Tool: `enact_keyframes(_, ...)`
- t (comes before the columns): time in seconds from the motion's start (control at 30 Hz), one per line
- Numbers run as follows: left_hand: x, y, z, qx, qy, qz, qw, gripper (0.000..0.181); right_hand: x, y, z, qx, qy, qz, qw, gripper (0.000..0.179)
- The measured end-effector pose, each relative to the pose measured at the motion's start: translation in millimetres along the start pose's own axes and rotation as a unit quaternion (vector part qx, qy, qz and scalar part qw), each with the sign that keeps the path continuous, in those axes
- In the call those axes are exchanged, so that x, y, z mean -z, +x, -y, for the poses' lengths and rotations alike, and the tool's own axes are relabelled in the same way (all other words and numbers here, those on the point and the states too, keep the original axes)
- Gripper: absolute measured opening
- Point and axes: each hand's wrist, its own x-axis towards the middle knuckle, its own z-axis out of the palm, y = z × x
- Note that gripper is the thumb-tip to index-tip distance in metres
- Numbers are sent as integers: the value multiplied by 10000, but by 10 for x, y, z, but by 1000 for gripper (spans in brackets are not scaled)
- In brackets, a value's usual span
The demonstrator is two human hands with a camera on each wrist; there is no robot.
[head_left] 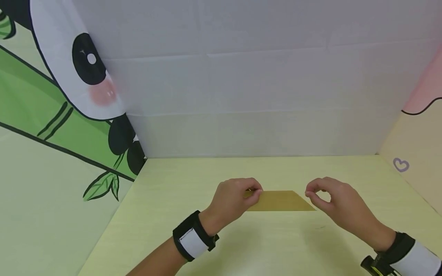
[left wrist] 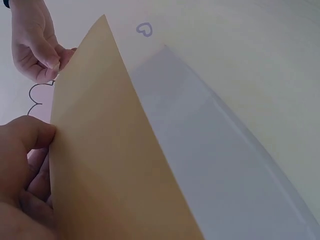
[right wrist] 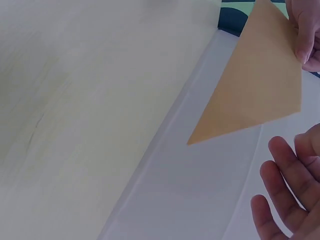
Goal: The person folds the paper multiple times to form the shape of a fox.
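Note:
A flat piece of brown paper or thin card (head_left: 283, 201) with a slanted right end is held up above the light table. My left hand (head_left: 238, 193) pinches its upper edge between thumb and fingers, and the left wrist view shows the sheet (left wrist: 105, 130) reaching away from that grip. To the right of the slanted end is my right hand (head_left: 335, 199), its thumb and index finger bent into a ring with nothing seen between them. The right wrist view shows its other fingers (right wrist: 282, 182) loosely bent, apart from the sheet's lower edge.
The pale yellow table (head_left: 193, 172) ends at a white cloth wall (head_left: 241, 84). On the left is a panel with a printed panda face and green bamboo (head_left: 34, 96). A cream panel (head_left: 421, 153) with a purple heart borders the right. Both wrists wear black straps (head_left: 193, 235).

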Motion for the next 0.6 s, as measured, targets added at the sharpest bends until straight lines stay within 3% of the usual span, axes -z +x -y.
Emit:
enact_keyframes(0.17,-34,17,-30,20,-140,230,9996,6,-30,58,52,199,226,-133,9995,29)
enact_keyframes(0.4,-97,58,-134,-113,-561,372,9977,6,-179,124,251,401,659,191,9968,26)
enact_keyframes(0.6,-97,73,-159,36,-662,494,9966,8,-227,112,271,440,586,148,9972,27)
